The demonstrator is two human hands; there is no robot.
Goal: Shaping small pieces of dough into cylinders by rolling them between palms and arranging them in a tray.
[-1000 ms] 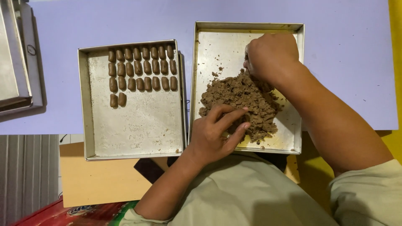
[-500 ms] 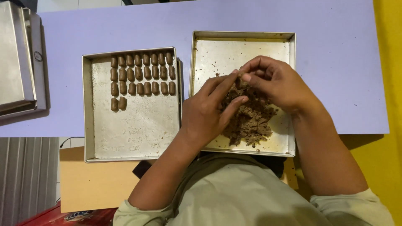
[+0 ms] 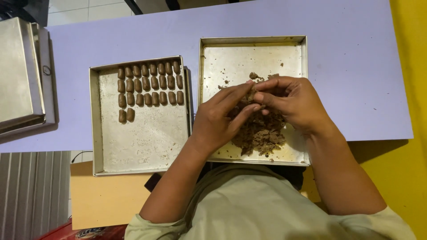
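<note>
Head view, looking straight down at a pale purple bench [image 3: 347,53] w/ two square metal trays side by side.

The right tray [image 3: 253,49] holds a loose heap of brown crumbly dough [image 3: 260,133] near its front edge, w/ stray crumbs scattered toward the back. Both hands meet just above the heap. The left hand [image 3: 220,118] comes in from the lower left, fingers [image 3: 235,95] stretched forward and close together. The right hand [image 3: 296,100] curls in from the right, its fingers bent and pinched. Between the two sets of fingertips sits a small lump of dough [image 3: 252,92], clamped from both sides; most of it is hidden by the fingers.

The left tray [image 3: 142,142] carries short brown dough logs [image 3: 149,84] laid in neat rows along its back edge, w/ two more starting a fourth row at the left. The rest of that tray is bare metal.

At the far left edge lies a stack of metal trays [image 3: 20,75], partly out of frame.

Judging by looks, the dough is soft, light and crumbly, prob. a bit greasy: it likely breaks apart if squeezed hard. Best taken as a small pinch from the top of the heap, pressed gently between fingertips.
</note>
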